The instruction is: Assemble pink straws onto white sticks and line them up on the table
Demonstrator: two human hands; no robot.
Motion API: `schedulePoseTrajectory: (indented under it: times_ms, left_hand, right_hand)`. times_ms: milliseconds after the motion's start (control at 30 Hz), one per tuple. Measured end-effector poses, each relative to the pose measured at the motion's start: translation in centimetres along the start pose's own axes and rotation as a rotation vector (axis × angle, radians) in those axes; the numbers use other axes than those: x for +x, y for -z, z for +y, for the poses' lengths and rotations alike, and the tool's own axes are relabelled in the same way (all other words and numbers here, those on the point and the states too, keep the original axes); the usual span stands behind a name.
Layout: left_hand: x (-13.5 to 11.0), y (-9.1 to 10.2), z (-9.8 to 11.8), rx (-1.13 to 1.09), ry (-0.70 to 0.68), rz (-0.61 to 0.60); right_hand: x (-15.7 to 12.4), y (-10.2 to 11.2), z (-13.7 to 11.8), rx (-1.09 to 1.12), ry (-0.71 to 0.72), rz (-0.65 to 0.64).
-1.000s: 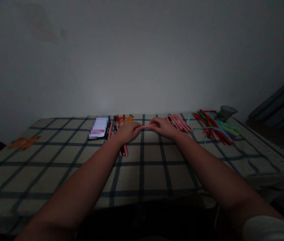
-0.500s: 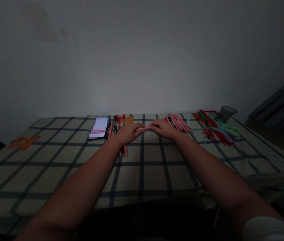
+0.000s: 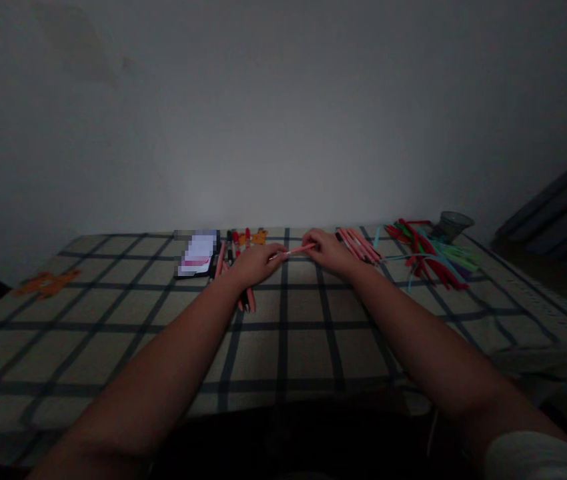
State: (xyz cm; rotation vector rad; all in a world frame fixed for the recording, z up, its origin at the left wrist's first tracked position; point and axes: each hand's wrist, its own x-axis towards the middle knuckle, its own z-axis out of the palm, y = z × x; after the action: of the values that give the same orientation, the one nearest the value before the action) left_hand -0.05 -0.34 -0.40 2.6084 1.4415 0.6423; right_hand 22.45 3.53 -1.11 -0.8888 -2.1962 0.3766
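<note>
Both my hands are stretched out over a checked tablecloth [image 3: 113, 313] in dim light. My left hand [image 3: 256, 263] and my right hand [image 3: 331, 251] each pinch one end of a thin pink pen [image 3: 297, 251], held just above the cloth between them. Under my left hand lie more pens [image 3: 247, 300], pink and black. A row of pink pens [image 3: 358, 245] lies right beside my right hand.
A phone with a lit screen [image 3: 196, 253] lies left of my hands. Red, green and blue strips [image 3: 428, 257] are heaped at the right, next to a small dark cup [image 3: 452, 223]. An orange figure [image 3: 46, 283] lies far left. A wall stands behind the table.
The pink pen's right end has risen slightly, and my right hand has shifted a little to the right and back. My left hand has hardly moved.
</note>
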Motion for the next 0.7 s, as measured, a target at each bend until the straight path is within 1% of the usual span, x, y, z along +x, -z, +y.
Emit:
schedulePoseTrajectory:
  times_ms: [67,167,333,467,700]
  left_hand:
    - [-0.05,0.08,0.1,-0.007,0.001,-0.009]
    - [-0.08,0.12,0.11,-0.006,-0.011,0.009]
    - [-0.06,0.27,-0.01,0.013,-0.03,0.035]
    - [0.02,0.39,-0.05,-0.004,-0.039,0.044]
    - [0.05,0.27,-0.12,-0.016,-0.008,0.051]
  right_hand:
    - [0.02,-0.08,0.03,0.0,0.0,-0.001]
    - [0.03,-0.11,-0.03,0.007,0.009,0.026]
    - [0.14,0.22,0.3,-0.022,0.043,0.155]
    - [0.39,0.58,0.87,-0.064,0.04,0.246]
    - [0.39,0.77,0.76,-0.089,0.031,0.265]
